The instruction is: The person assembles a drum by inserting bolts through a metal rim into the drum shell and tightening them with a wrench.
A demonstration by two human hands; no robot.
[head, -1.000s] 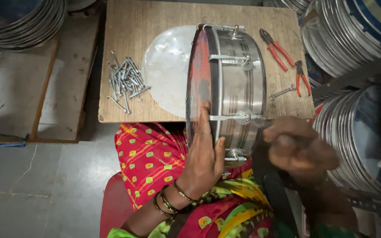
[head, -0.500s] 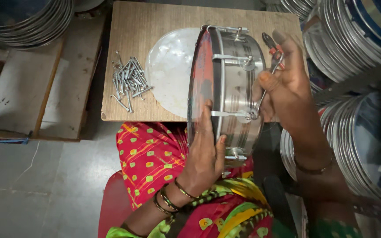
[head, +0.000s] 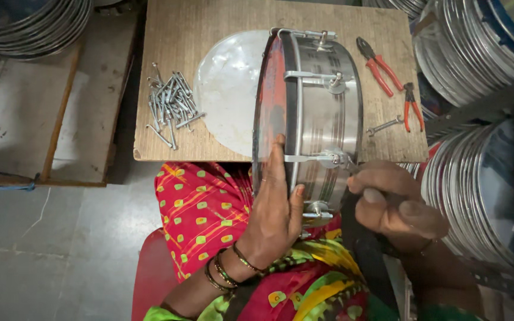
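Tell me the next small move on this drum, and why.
Probably keep the left hand braced on the drum rim and turn the tension rod that the right hand is bunched against. The drum stands on edge, and the hand sits right at that rod's lug.

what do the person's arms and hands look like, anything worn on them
Both forearms are bare, with no sleeves or gloves. The left hand has a stack of thin bangles at the wrist, green, gold and dark. The right hand wears one thin dark bangle at its wrist.
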